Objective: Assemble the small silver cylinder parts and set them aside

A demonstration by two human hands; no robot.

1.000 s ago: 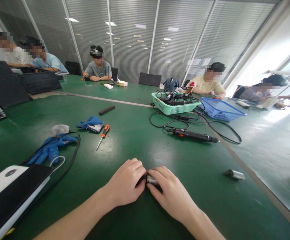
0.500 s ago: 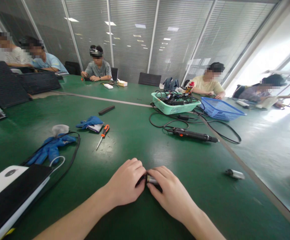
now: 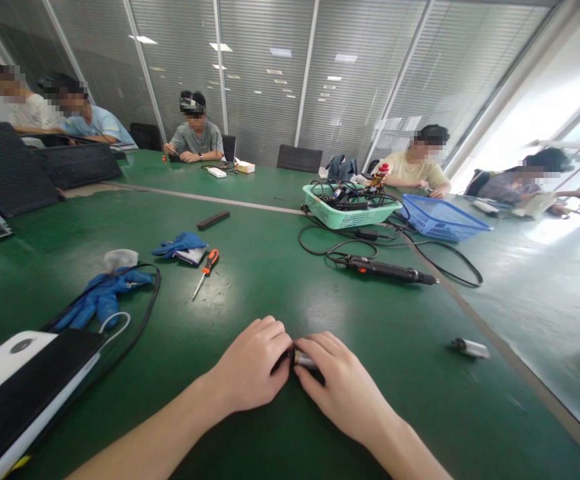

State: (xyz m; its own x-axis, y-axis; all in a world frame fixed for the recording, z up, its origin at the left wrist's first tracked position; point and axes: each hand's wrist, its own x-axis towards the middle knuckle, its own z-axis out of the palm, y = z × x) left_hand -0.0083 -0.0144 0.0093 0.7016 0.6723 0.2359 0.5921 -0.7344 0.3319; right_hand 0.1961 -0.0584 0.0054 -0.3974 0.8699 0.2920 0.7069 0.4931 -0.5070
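In the head view, the bench (image 3: 270, 280) spreads out on every side of the two hands, its near edge outside the picture. Green surface reaches forward from the hands to an orange-handled screwdriver (image 3: 207, 270), ahead of the left hand, and to a black power driver (image 3: 390, 270), ahead of the right hand. Off to the right of the right hand lies a second cylinder (image 3: 471, 349), just short of a pale strip (image 3: 520, 363) that slants across the bench. Left of the left hand, a white-and-black device (image 3: 35, 380) and a blue glove (image 3: 105, 300) bound the room on that side.

The metal cylinder (image 3: 304, 361) is between the hands, low over the bench, its long axis running roughly from left hand to right hand, dipping slightly toward the right. The left hand (image 3: 255, 363) is curled narrow around a dark piece (image 3: 281, 361) at the cylinder's left end; the right hand (image 3: 343, 380) grips the silver body, thumb nearer, fingers beyond.

The right hand covers the cylinder's far right end, and the left hand's fingers mask most of the dark piece; whether the two are joined cannot be told. Both forearms are cut off below.
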